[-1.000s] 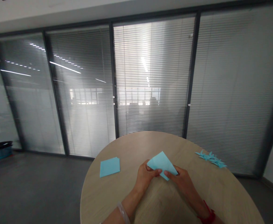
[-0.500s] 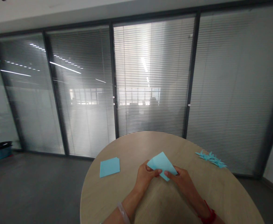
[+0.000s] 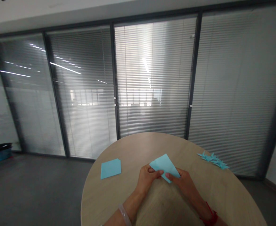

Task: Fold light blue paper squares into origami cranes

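Observation:
Between my hands is a light blue sheet of paper [image 3: 165, 164], turned so one corner points away from me. My left hand [image 3: 148, 176] grips its left and lower-left edge, thumb on top and fingers curled beneath. On the lower right, my right hand [image 3: 181, 182] pinches the same sheet with its thumb on top; the fingers underneath are mostly hidden. Both thumbs lie close together near the bottom corner. To the left, a stack of blue square paper [image 3: 110, 169] lies on the table. Several small folded blue paper pieces [image 3: 213, 160] form a pile at the right.
The round wooden table [image 3: 149, 142] fills the lower middle. Behind it stands a glass partition with blinds [image 3: 154, 78] in dark frames. A dark-rimmed blue container [image 3: 1, 152] sits on the floor at far left, with something red beside it.
The blue sheet has shifted very slightly to the right in my hands. Both hands keep nearly the same grip, and the stack and pile stay where they were.

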Motion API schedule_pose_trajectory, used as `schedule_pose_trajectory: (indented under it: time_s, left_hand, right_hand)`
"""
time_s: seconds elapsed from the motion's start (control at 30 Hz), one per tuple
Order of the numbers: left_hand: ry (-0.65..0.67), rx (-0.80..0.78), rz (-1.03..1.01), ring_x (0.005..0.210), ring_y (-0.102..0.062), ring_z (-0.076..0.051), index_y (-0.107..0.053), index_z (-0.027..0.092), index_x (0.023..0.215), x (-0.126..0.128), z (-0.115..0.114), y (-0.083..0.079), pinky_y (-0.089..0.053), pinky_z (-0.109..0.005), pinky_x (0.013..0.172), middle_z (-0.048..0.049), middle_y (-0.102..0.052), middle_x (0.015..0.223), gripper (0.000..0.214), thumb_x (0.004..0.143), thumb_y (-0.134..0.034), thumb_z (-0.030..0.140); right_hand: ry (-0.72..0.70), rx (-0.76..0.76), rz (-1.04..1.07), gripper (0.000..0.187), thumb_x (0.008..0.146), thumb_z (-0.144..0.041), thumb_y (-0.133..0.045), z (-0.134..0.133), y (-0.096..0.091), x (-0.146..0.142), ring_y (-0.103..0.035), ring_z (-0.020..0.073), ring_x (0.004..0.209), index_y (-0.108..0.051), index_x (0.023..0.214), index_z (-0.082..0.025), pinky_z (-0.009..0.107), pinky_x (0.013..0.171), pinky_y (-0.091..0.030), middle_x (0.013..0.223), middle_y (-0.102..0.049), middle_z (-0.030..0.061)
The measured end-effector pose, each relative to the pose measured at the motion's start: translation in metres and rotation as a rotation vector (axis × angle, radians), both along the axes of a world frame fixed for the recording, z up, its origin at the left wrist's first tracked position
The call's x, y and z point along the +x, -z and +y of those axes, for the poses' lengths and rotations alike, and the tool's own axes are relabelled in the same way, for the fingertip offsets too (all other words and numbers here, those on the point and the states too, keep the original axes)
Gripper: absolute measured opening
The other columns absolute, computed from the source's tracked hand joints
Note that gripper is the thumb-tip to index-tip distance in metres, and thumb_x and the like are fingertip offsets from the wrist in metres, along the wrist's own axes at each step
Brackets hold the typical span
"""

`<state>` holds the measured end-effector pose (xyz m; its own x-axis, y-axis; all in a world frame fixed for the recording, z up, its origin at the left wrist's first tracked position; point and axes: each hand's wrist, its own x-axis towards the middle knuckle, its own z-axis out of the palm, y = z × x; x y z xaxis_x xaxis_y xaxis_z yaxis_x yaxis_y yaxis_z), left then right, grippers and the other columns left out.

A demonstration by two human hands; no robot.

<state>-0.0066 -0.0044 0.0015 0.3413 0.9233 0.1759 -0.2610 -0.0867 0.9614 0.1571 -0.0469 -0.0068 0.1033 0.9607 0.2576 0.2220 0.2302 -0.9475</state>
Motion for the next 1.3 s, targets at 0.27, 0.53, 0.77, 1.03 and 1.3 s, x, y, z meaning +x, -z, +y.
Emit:
schedule_pose_trajectory:
  time_s: [0.27, 0.53, 0.77, 1.03, 1.3]
  left_hand:
    - [-0.044, -0.043, -0.084, 0.058, -0.059, -0.014, -0.067, 0.012, 0.067, -0.0050, 0.0016, -0.0021, -0.051, -0.027, 0.066, -0.0005, -0.063, 0.058, 0.034, 0.055, -0.084, 0.039]
    - [-0.061, -0.034, -0.114, 0.060, -0.058, -0.013, -0.067, 0.013, 0.064, -0.0064, -0.0051, -0.0085, -0.051, -0.026, 0.068, -0.0013, -0.064, 0.061, 0.030, 0.064, -0.078, 0.041]
    - [-0.064, -0.031, -0.122, 0.070, -0.063, -0.018, -0.071, 0.011, 0.075, -0.0070, -0.0031, -0.0082, -0.052, -0.030, 0.074, -0.0064, -0.070, 0.075, 0.035, 0.067, -0.075, 0.045]
    - [-0.031, 0.005, -0.116, 0.073, -0.063, -0.018, -0.072, 0.012, 0.077, -0.0080, -0.0029, -0.0073, -0.051, -0.030, 0.078, -0.0064, -0.070, 0.078, 0.034, 0.071, -0.071, 0.046]
    - [0.017, 0.035, -0.124, 0.077, -0.065, -0.019, -0.072, 0.012, 0.082, -0.0086, -0.0037, -0.0085, -0.050, -0.031, 0.081, -0.0070, -0.071, 0.080, 0.033, 0.074, -0.069, 0.045]
  right_hand:
    - [0.032, -0.011, 0.015, 0.047, 0.066, -0.049, -0.069, -0.0004, -0.0010, 0.0021, -0.062, 0.0244, 0.069, -0.074, 0.086, -0.007, 0.030, 0.062, -0.047, 0.076, -0.072, 0.0086]
    - [0.044, -0.026, 0.039, 0.050, 0.065, -0.049, -0.069, -0.0017, -0.0032, 0.0027, -0.064, 0.0263, 0.073, -0.073, 0.092, -0.007, 0.031, 0.066, -0.049, 0.080, -0.073, 0.0096]
    - [0.069, -0.003, 0.052, 0.049, 0.064, -0.049, -0.069, -0.0004, -0.0024, 0.0039, -0.064, 0.0262, 0.072, -0.073, 0.090, -0.007, 0.032, 0.065, -0.049, 0.080, -0.073, 0.0093]
    - [0.055, -0.002, 0.046, 0.045, 0.068, -0.048, -0.067, -0.0020, -0.0029, 0.0045, -0.063, 0.0252, 0.071, -0.072, 0.088, -0.008, 0.031, 0.065, -0.048, 0.078, -0.072, 0.0082]
    - [0.040, -0.008, 0.081, 0.045, 0.068, -0.047, -0.068, -0.0046, -0.0062, 0.0034, -0.064, 0.0259, 0.074, -0.072, 0.090, -0.008, 0.032, 0.068, -0.049, 0.081, -0.073, 0.0097]
